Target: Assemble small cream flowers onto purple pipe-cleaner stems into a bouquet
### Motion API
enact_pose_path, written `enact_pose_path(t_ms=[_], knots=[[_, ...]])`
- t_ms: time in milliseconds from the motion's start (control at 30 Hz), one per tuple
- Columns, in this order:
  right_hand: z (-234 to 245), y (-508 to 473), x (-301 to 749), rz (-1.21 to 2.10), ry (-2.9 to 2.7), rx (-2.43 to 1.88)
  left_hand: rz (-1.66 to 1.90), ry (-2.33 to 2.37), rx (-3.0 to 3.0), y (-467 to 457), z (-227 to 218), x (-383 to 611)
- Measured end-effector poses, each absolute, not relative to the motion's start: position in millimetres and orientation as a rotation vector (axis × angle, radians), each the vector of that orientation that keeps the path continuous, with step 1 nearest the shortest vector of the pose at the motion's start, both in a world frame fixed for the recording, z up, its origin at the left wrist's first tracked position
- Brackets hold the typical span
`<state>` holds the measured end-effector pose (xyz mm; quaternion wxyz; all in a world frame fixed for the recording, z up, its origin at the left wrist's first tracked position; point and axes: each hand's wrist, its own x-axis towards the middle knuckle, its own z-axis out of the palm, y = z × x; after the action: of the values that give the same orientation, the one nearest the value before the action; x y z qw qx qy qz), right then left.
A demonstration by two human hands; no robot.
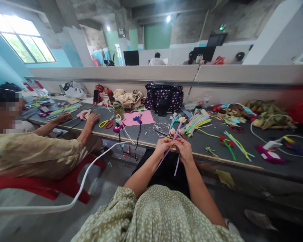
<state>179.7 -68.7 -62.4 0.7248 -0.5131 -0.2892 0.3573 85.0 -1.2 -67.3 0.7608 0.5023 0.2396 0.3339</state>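
Close together at the front edge of the table, my left hand [164, 147] and my right hand [183, 150] both grip purple pipe cleaners [176, 166]. The fingers of each hand are closed, and they hide where the stems meet. Two purple ends hang below the hands, and another part points up and away from me. Just beyond my fingers lie pale cream flower-like pieces [182, 119] and a teal bent stem [173, 121]. A bundle of yellow, white, green and purple pipe cleaners [197, 123] is to the right.
A pink sheet [147, 117] bears a blue glue gun [137, 119], near yellow-and-red scissors [106, 124]. A dark patterned bag [164, 97] stands behind. To the right are red-and-green pieces [227, 144] and a magenta power strip [269, 154]. A co-worker [37, 153] sits at left; a white cable [84, 181] crosses.
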Motion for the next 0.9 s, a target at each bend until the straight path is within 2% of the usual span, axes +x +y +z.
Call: enact_pose_path(t_ms=[233, 467, 667, 900], knots=[[-62, -75, 182, 0.905, -0.646, -1.084, 0.548, 0.468, 0.985, 3, -70, 81], [-75, -67, 180, 0.705, -0.674, -1.211, 0.619, 0.517, 0.961, -5, -77, 82], [-85, -66, 180, 0.493, -0.770, -1.347, 0.891, 0.553, 1.077, -8, -83, 85], [-72, -79, 171, 0.183, -0.992, -1.676, 0.954, 0.596, 1.008, -10, -68, 89]])
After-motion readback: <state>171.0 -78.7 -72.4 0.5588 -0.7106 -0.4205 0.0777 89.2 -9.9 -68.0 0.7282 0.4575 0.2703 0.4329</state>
